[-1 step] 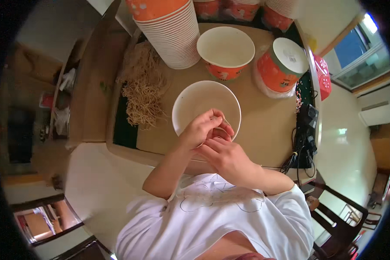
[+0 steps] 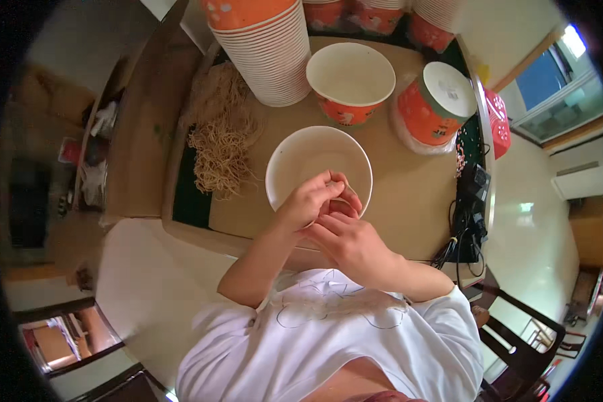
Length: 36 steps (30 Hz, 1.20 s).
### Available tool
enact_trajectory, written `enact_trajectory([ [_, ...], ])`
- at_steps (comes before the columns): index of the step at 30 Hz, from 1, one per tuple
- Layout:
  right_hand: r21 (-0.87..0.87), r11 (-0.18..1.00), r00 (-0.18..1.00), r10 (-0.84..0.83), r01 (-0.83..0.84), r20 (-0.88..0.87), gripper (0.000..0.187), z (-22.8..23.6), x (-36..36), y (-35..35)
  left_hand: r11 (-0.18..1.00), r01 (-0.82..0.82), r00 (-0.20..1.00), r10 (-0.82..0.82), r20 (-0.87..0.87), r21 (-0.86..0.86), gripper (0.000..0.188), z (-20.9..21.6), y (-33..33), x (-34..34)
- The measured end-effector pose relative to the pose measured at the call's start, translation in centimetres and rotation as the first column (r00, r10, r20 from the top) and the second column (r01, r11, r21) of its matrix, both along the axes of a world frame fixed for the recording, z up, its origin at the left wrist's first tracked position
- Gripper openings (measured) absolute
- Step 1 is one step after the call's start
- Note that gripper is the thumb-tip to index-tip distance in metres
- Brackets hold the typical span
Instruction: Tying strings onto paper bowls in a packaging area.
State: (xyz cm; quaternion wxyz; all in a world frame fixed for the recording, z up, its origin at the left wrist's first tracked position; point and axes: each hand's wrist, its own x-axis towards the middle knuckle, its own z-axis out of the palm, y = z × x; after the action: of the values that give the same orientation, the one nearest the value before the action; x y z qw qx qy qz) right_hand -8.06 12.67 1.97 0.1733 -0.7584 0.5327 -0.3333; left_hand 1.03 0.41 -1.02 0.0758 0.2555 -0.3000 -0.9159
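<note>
Head view, one moment, items listed outward from the grip. Left hand [image 2: 309, 201]: fingers curled and pressed together at the near rim of a white paper bowl [image 2: 315, 157], fingertips meeting those of the other hand; whether anything small is pinched between them cannot be told. Right hand [image 2: 350, 242]: fingers bent, tips closed against the left hand's at the same spot on the rim, just inside the bowl's near edge. White paper bowl: upright, open, interior pale and bare where visible, standing on the tan tabletop [image 2: 409, 194] directly beyond the joined fingertips. Left of the grip and slightly beyond: a loose heap of dry tan noodles [image 2: 220, 144] lying on the tabletop, apart from the bowl. Beyond the bowl, in line with the grip: a second bowl, orange outside and white inside [image 2: 350, 80], upright and open. Beyond and right of the grip: an orange bowl with a white lid [image 2: 439, 100], tilted, resting on a stack. Farthest, beyond and left: a tall stack of nested orange-and-white bowls [image 2: 264, 47]. Right of the grip, at the table's edge: black cables and a plug block [image 2: 467, 214].
</note>
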Motion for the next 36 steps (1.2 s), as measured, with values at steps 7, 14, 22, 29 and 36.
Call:
enact_trajectory([
  [7, -0.071, 0.938, 0.924, -0.319, 0.34, 0.211, 0.02, 3.5, -3.7, -1.3, 0.996, 0.025, 1.0, -0.024, -0.018, 0.087, 0.014, 0.4, 0.1, 1.0],
  [14, 0.152, 0.949, 0.961, -0.271, 0.275, -0.045, 0.018, 2.1, -6.1, -2.1, 0.976, -0.064, 0.987, 0.031, -0.159, -0.208, 0.01, -0.5, 0.6, 0.5],
  [22, 0.28, 0.936, 0.973, -0.229, 0.212, 0.026, 0.02, 2.4, -6.5, -3.2, 0.789, -0.105, 0.993, 0.054, -0.102, -0.605, 0.006, -0.6, 1.0, 0.3],
  [29, 0.253, 0.951, 0.984, -0.178, 0.176, -0.016, 0.014, 1.6, -7.1, -3.6, 0.702, -0.094, 0.994, 0.1, -0.034, -0.706, 0.008, 0.1, 1.4, 0.7],
  [36, 0.289, 0.942, 0.974, -0.206, 0.172, 0.091, 0.008, 0.7, -6.9, -3.5, 0.429, -0.099, 0.989, 0.145, -0.04, -0.898, 0.011, 0.9, 1.3, 1.5],
])
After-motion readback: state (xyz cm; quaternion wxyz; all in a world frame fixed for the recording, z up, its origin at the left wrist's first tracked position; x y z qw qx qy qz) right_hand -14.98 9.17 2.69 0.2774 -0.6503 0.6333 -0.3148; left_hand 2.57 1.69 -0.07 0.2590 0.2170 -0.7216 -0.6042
